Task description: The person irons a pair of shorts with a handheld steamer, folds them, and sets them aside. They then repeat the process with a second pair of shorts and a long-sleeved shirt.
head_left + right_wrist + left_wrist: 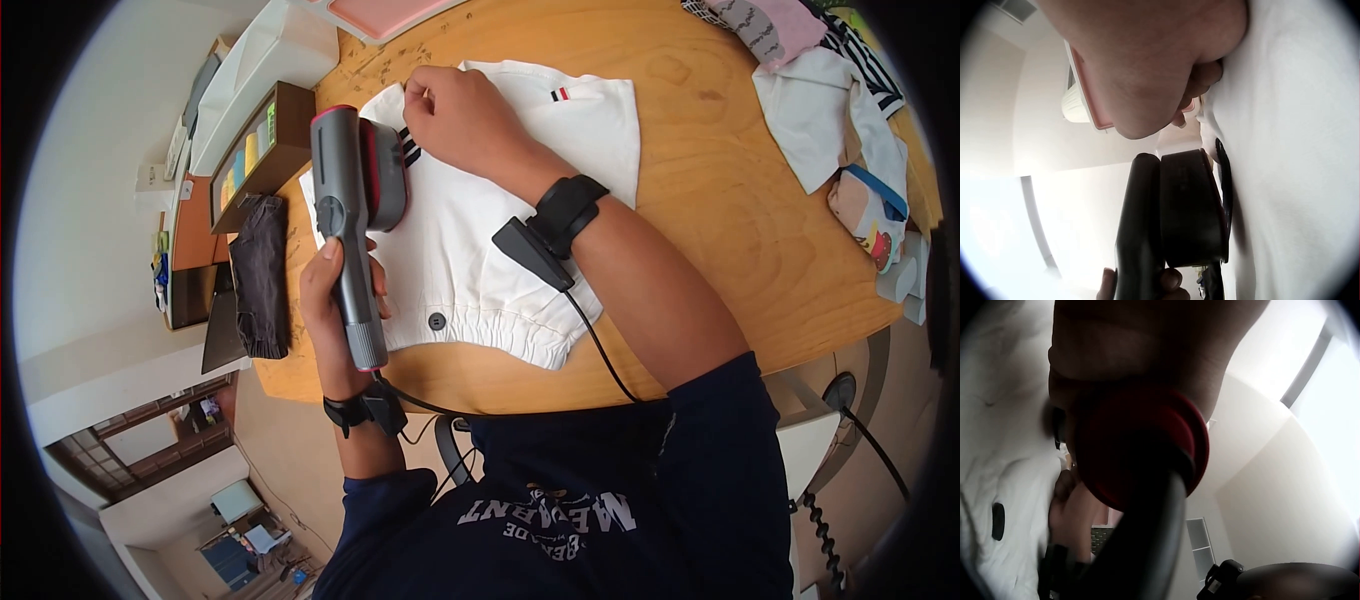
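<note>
White shorts (465,240) with a gathered elastic waistband and a dark button lie flat, the waistband toward me. My left hand (325,290) grips the handle of a grey and red handheld garment steamer (340,190). In the right wrist view the steamer's head (1191,209) stands close beside the white cloth, its flat face turned to it. My right hand (465,115) rests on the far part of the shorts near the dark stripes, its curled fingers (1200,81) holding the cloth at its edge. The fingertips are partly hidden behind the hand.
Dark folded clothing (262,275) lies at the wooden table's (690,150) left edge, near a brown box (265,150). A pink tray (385,12) is at the far edge. More clothes (815,110) are heaped at right. The steamer's cord (420,402) runs along the front edge.
</note>
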Tool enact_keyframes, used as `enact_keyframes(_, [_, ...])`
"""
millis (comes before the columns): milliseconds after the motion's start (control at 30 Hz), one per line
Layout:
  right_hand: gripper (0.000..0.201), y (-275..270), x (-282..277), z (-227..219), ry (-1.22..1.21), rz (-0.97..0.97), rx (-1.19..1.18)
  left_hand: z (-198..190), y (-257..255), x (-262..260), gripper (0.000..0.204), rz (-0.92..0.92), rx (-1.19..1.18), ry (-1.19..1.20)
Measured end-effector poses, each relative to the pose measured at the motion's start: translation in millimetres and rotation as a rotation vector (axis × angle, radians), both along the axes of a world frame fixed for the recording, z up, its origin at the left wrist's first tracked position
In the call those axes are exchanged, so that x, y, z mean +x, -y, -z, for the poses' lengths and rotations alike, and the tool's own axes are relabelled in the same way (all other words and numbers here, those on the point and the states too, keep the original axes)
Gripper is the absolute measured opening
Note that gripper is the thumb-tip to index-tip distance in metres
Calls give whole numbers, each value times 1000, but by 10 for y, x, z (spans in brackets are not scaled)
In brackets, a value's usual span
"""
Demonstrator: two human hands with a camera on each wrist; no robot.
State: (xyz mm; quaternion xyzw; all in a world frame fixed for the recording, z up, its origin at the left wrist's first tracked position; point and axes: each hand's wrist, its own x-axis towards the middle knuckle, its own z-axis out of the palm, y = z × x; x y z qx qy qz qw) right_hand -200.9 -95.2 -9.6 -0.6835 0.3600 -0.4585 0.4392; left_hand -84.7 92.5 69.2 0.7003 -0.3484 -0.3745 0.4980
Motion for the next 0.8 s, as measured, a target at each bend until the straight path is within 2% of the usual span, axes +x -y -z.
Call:
enact_keyframes(267, [17, 10, 9, 2, -14, 18, -59, 54, 61, 56, 48, -4, 62, -56])
enact_keyframes(333, [15, 1, -23, -53, -32, -7, 22, 61, 140, 83, 48, -4, 52, -53])
enact_keyframes(800, [14, 8, -22, -37, -13, -13, 9, 89, 424, 231, 45, -18, 53, -65])
